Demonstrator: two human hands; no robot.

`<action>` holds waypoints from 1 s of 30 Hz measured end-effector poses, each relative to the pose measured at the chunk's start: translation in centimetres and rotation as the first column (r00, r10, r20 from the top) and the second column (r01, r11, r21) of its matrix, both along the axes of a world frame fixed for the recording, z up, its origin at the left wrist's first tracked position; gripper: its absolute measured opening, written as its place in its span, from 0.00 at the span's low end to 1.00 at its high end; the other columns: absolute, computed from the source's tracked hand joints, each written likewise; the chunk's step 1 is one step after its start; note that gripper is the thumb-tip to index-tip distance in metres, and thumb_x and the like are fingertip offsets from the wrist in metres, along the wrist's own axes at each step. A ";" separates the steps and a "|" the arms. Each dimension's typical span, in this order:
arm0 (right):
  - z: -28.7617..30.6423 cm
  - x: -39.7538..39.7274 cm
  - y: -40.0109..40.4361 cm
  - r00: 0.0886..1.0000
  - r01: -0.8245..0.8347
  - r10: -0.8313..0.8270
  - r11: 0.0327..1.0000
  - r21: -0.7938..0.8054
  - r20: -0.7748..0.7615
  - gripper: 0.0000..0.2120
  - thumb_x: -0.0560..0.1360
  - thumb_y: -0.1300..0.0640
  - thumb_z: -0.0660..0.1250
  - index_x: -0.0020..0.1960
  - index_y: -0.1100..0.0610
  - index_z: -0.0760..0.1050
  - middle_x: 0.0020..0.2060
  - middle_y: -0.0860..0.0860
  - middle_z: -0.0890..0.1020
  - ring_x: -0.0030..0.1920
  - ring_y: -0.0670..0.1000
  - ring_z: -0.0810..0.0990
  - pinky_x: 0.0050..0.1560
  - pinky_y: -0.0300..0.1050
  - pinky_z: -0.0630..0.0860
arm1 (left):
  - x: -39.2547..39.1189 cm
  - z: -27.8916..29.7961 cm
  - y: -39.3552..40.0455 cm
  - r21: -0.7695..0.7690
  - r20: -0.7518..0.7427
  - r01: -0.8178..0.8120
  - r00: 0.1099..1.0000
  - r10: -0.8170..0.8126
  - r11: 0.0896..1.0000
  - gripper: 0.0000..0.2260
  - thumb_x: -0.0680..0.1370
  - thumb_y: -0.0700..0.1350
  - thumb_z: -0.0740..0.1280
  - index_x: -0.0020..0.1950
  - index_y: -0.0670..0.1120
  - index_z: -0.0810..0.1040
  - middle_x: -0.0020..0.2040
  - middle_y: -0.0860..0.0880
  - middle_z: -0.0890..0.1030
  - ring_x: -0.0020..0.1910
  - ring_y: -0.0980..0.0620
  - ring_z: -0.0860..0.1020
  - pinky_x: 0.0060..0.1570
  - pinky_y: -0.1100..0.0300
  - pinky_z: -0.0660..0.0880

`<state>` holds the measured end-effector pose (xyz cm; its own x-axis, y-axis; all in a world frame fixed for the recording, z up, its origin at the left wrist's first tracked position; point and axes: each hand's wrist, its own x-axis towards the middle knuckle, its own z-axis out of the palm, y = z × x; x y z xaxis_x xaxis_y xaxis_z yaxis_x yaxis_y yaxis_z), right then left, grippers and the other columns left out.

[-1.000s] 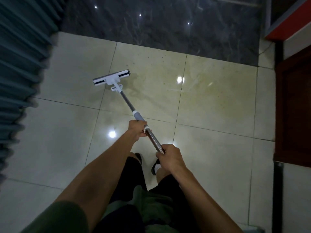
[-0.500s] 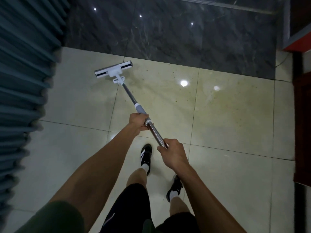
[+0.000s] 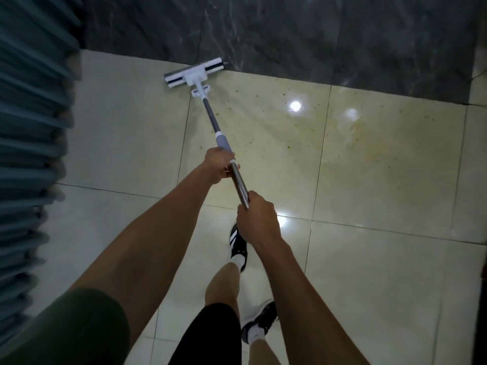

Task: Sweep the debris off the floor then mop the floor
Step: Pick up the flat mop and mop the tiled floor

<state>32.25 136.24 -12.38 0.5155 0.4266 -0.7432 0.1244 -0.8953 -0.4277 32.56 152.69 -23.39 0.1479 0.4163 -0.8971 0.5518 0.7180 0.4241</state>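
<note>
Both hands grip the mop (image 3: pixel 210 119): left hand (image 3: pixel 218 165) ahead, right hand (image 3: pixel 257 217) behind. Mop head (image 3: pixel 193 72) at 12 o'clock, touching the dark wall (image 3: pixel 316 35).

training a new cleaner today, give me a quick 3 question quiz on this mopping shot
1. True or false: both hands grip the mop handle.
2. Where does the mop head sit?
A. at the edge where the pale tiles meet the dark marble strip
B. beside the person's shoes
C. against the blue curtain
3. Fill in: the small yellowish specks lie on the pale tile to the ____ of the handle.

Key
1. True: the left hand holds it near the grey collar, the right hand near the top end.
2. A
3. right
</note>
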 end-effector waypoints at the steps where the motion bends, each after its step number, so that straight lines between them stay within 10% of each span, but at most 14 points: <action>1: -0.1 -0.2 -0.9 0.999 -0.018 0.020 0.999 0.026 -0.048 0.07 0.81 0.56 0.59 0.57 0.56 0.71 0.45 0.53 0.78 0.39 0.54 0.77 0.38 0.44 0.73 | -0.3 -0.4 -0.5 0.002 -0.016 -0.001 1.000 0.001 1.000 0.05 0.81 0.35 0.66 0.57 0.38 0.75 0.43 0.40 0.79 0.34 0.45 0.81 0.30 0.54 0.80; 7: 0.7 -2.5 -6.5 0.939 0.068 -0.021 0.990 0.126 -0.343 0.10 0.81 0.56 0.58 0.62 0.52 0.67 0.44 0.59 0.81 0.36 0.59 0.84 0.33 0.47 0.82 | -2.7 -1.9 -3.1 0.019 -0.035 -0.003 0.999 0.004 1.000 0.02 0.81 0.35 0.63 0.53 0.40 0.73 0.42 0.41 0.76 0.36 0.44 0.79 0.36 0.52 0.78; 16: 0.1 -9.4 -18.0 0.991 0.013 0.004 0.991 0.130 -0.132 0.27 0.83 0.56 0.57 0.80 0.51 0.56 0.55 0.59 0.81 0.50 0.58 0.82 0.53 0.53 0.81 | -7.2 -1.9 -13.7 0.026 -0.040 0.014 0.999 -0.013 1.000 0.03 0.84 0.38 0.60 0.56 0.39 0.71 0.43 0.42 0.75 0.36 0.45 0.77 0.39 0.51 0.78; 30: 3.7 -12.8 -33.2 0.978 -0.166 0.177 0.981 0.097 -0.115 0.32 0.81 0.55 0.59 0.79 0.40 0.48 0.48 0.57 0.80 0.43 0.54 0.81 0.47 0.50 0.82 | -11.8 -2.8 -30.1 0.050 0.016 -0.101 0.995 0.100 0.994 0.07 0.82 0.35 0.57 0.45 0.43 0.66 0.36 0.45 0.69 0.27 0.48 0.69 0.27 0.56 0.68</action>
<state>19.49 103.03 -8.73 0.3364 0.5662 -0.7525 0.2144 -0.8241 -0.5242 20.79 122.58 -26.15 0.1144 0.4741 -0.8730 0.4719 0.7473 0.4677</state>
